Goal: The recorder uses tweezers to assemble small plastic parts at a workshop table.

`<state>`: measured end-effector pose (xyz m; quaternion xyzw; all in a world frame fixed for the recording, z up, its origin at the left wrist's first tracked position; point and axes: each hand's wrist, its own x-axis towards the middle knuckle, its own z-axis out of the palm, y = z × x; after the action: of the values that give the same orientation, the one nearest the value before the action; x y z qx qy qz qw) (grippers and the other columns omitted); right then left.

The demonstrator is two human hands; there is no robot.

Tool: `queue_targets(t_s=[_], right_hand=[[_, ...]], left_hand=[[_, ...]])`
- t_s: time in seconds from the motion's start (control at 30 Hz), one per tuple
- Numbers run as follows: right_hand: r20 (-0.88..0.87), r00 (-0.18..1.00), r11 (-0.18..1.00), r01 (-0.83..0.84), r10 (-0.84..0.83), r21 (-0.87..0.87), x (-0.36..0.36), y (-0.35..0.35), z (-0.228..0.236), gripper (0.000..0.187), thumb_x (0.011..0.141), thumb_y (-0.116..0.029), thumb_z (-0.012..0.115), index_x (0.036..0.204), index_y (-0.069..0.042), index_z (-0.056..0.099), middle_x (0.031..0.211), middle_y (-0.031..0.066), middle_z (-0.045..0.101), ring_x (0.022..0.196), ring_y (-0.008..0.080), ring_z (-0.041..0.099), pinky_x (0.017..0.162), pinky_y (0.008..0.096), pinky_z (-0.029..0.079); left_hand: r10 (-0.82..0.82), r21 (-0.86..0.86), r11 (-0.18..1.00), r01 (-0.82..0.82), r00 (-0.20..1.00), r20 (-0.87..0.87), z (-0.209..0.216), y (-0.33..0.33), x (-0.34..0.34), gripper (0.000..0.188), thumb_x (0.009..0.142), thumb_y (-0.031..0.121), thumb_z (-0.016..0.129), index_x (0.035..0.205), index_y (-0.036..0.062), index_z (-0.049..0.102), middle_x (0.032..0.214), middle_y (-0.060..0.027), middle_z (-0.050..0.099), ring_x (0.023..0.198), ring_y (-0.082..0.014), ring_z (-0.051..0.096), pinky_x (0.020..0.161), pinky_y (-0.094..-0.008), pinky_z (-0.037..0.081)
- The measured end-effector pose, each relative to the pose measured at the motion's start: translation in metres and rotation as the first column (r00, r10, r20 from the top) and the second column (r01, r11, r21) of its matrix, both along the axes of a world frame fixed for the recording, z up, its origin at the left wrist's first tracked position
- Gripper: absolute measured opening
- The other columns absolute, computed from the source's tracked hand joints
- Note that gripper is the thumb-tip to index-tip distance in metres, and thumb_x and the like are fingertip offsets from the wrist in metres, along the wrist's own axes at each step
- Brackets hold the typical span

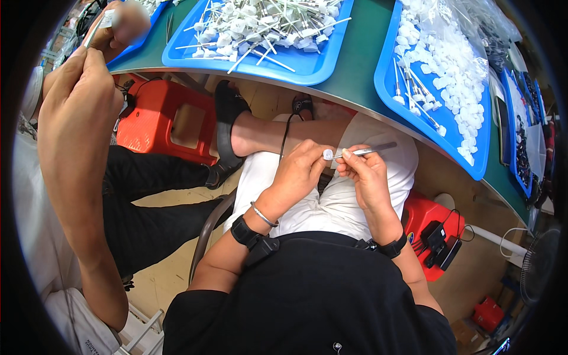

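A small white cap point(328, 154) sits above the lap, pinched between the fingers of the left hand point(296, 171), which comes in from its 8 o'clock. At its 4 o'clock is the right hand point(365, 177), its fingers closed around a slim metal tool point(381, 147) whose shaft runs out toward 3 o'clock; the tip seems to touch the cap, though it is too small here to be sure. The left wrist carries a silver bangle point(264, 215) and a black band point(242, 231), the right wrist another black band point(394, 246). White trousers point(319, 216) lie below at 6 o'clock. Toward 12 o'clock runs the green bench point(362, 56). On it, at 11 o'clock, a blue tray point(296, 77) bears a heap of white caps on thin stems; at 2 o'clock a second tray point(480, 160) holds loose white caps, several stemmed ones at its near left, and a clear bag point(473, 26) at its far end. A co-worker's hand point(80, 89) is raised at 10 o'clock, near a red stool point(148, 121). Another stool point(417, 216) stands at 4 o'clock with black devices point(438, 239) on it, and farther out that way is a fan point(541, 266).
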<state>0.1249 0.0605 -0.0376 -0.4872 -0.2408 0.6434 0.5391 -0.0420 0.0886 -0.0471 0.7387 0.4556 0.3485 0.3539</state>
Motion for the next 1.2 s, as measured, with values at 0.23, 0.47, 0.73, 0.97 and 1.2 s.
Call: queue_targets(t_s=[0.23,0.47,0.73,0.97,1.2], right_hand=[[0.015,1.0,1.0,0.001,-0.001,0.016,0.0,0.0,-0.001,0.014,0.09,-0.013,0.066,0.097,-0.003,0.059,0.083,0.0091,0.067,0.07,0.0127,0.064,0.064,0.0236,0.051],[-0.011,1.0,1.0,0.0,0.001,0.016,0.0,0.0,-0.002,0.015,0.091,-0.013,0.065,0.099,-0.002,0.058,0.085,0.0093,0.067,0.072,0.0134,0.065,0.066,0.0248,0.052],[-0.004,1.0,1.0,0.015,-0.015,0.014,-0.003,-0.003,0.0,0.018,0.091,-0.013,0.065,0.102,-0.001,0.056,0.088,0.0101,0.067,0.076,0.0141,0.065,0.069,0.0253,0.053],[0.123,0.992,0.985,-0.02,-0.001,0.171,-0.01,-0.007,0.011,0.017,0.091,-0.008,0.064,0.105,0.0,0.056,0.091,0.0099,0.066,0.082,0.014,0.066,0.074,0.0264,0.054],[0.125,0.992,0.976,-0.047,0.02,0.211,-0.011,-0.006,0.015,0.015,0.091,-0.005,0.062,0.105,-0.001,0.056,0.093,0.0106,0.066,0.083,0.0151,0.066,0.076,0.0271,0.054]], left_hand=[[-0.002,0.02,1.0,0.003,1.0,-0.013,-0.002,0.001,0.0,0.02,0.086,0.003,0.061,0.105,0.0055,0.068,0.084,-0.0103,0.06,0.072,-0.0258,0.06,0.063,-0.0335,0.049],[0.004,0.011,1.0,-0.004,1.0,0.014,-0.001,0.0,0.001,0.02,0.086,0.002,0.061,0.105,0.0039,0.068,0.084,-0.0103,0.06,0.072,-0.0255,0.061,0.063,-0.0328,0.049],[0.014,-0.067,0.998,-0.008,0.996,0.091,-0.002,0.0,0.001,0.019,0.087,0.004,0.06,0.104,0.0039,0.066,0.088,-0.0119,0.059,0.078,-0.0299,0.06,0.068,-0.0375,0.048],[-0.006,-0.094,0.995,0.023,0.984,0.18,0.001,0.002,-0.001,0.021,0.092,0.004,0.057,0.111,0.0026,0.066,0.095,-0.0106,0.063,0.083,-0.0222,0.062,0.071,-0.03,0.05],[-0.037,-0.124,0.99,0.072,0.964,0.264,-0.002,0.003,-0.002,0.023,0.095,0.009,0.054,0.114,0.0031,0.065,0.101,-0.0111,0.063,0.091,-0.0219,0.062,0.078,-0.0301,0.049]])
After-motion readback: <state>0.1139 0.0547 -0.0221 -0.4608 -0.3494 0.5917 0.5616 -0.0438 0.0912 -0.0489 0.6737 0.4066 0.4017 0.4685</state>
